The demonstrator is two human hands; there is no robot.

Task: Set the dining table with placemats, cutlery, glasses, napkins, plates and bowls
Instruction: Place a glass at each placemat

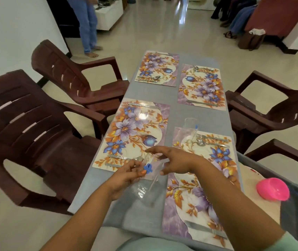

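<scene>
Four placemats lie on the table: far left placemat, far right placemat, near left placemat and near right placemat.

Two clear glasses show: one glass standing by the near right placemat, and a second glass with a blue mark between two hands, the left hand and the right hand.

Cutlery lies on every placemat, in two groups on each; the separate pieces are too blurred to count.

One pink bowl sits at the right.

Four brown plastic chairs stand around the table, two on each side.
</scene>
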